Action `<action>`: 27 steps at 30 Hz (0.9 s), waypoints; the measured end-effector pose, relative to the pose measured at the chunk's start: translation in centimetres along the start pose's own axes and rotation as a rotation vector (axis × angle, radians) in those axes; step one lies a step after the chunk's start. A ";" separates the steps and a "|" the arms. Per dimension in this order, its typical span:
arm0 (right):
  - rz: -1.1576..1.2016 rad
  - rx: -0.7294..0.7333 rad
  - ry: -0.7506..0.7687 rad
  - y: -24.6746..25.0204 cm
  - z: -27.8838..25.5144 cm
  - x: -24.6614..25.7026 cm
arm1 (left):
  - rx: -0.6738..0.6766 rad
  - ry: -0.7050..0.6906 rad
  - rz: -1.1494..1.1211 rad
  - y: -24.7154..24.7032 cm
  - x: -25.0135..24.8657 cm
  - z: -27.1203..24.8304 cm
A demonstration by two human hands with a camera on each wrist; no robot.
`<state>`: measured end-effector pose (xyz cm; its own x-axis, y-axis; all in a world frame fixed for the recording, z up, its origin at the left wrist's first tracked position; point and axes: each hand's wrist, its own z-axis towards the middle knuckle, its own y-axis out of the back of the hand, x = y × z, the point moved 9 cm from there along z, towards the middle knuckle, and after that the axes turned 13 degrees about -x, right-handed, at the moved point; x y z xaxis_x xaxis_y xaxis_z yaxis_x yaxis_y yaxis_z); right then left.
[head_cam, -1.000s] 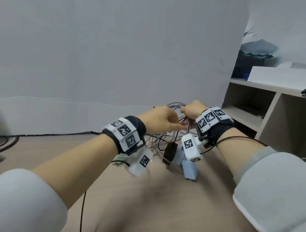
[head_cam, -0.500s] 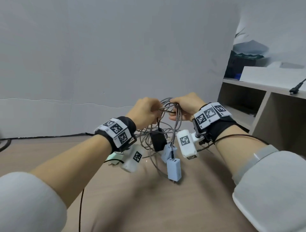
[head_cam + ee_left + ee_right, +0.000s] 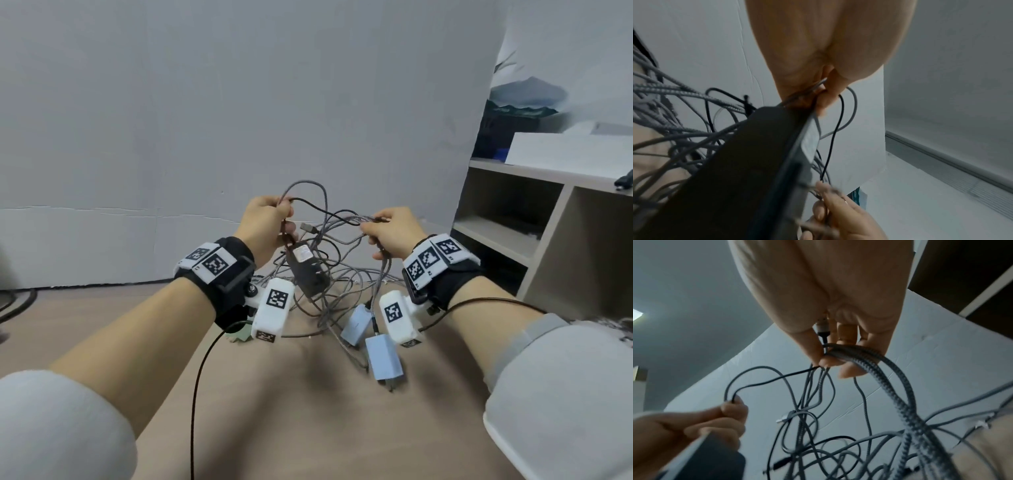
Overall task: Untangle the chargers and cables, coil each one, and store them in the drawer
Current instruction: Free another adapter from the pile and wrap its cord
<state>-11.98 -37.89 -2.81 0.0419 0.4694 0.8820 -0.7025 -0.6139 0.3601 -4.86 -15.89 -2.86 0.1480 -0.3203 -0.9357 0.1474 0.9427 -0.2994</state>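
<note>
A tangle of grey braided and black cables [image 3: 329, 270] hangs between my two hands above the wooden floor. My left hand [image 3: 270, 226] pinches a loop of grey and black cable [image 3: 818, 91], and a black charger brick [image 3: 306, 269] dangles just below it. To the right, my right hand [image 3: 390, 233] grips a bundle of braided cables [image 3: 855, 353] with a plug end inside the fist. Two light blue chargers [image 3: 383, 356] lie on the floor under the right wrist, still attached to the tangle. A silver USB plug [image 3: 784, 417] hangs in the loops.
A grey wall panel [image 3: 239, 102] stands close behind the tangle. At the right is a wooden shelf unit [image 3: 534, 233] with a white box [image 3: 565, 147] on top. Bare wooden floor [image 3: 308, 411] lies in front. Black cords [image 3: 17, 301] lie at the far left.
Both hands rose and moved apart, stretching the cables between them. The black charger now hangs under the left hand, and the blue chargers lie lower right on the floor.
</note>
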 end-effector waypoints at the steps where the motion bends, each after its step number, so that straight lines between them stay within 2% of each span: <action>1: -0.027 -0.033 -0.010 0.3 0.3 -0.3 | 0.009 0.003 -0.022 0.1 -0.1 0.0; 3: -0.038 -0.082 -0.050 0.8 0.7 -0.8 | 0.069 -0.027 0.005 -0.5 -0.6 -0.3; 5: -0.048 -0.120 -0.071 0.8 1.1 -1.1 | 0.186 -0.041 0.067 -1.4 -1.0 -1.1; 8: -0.301 -0.186 0.050 1.2 1.0 0.2 | 0.324 -0.027 0.132 -2.2 -1.3 -2.0; 11: -0.476 -0.176 0.287 0.3 -0.7 3.1 | 0.308 -0.109 0.192 -2.0 -2.2 -2.0; 14: -0.663 -0.004 0.524 -2.8 -3.2 4.8 | 0.284 -0.210 0.214 -2.1 -3.3 -1.8; 15: -0.734 0.039 0.570 -3.6 -3.6 4.9 | 0.279 -0.231 0.213 -2.1 -3.7 -1.8; 17: -0.795 0.039 0.565 -3.9 -3.4 4.8 | 0.271 -0.240 0.182 -2.2 -4.4 -1.9; 20: -0.783 -0.034 0.500 -3.1 -2.2 4.3 | 0.217 -0.187 0.070 -1.8 -5.4 -1.9; 23: -0.764 -0.150 0.509 -2.0 -1.5 4.8 | 0.169 -0.150 0.048 -0.6 -5.1 -1.5; 25: -0.615 -0.230 0.514 -0.7 -1.2 5.9 | 0.143 -0.132 0.101 0.2 -3.9 -1.0; 27: -0.374 -0.229 0.478 0.3 -0.8 7.0 | 0.144 -0.109 0.171 0.7 -2.3 -0.8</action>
<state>-12.47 -34.33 3.25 0.0293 0.8885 0.4580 -0.8375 -0.2283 0.4964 -5.87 -14.43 -1.01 0.2860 -0.1733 -0.9424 0.2483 0.9633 -0.1018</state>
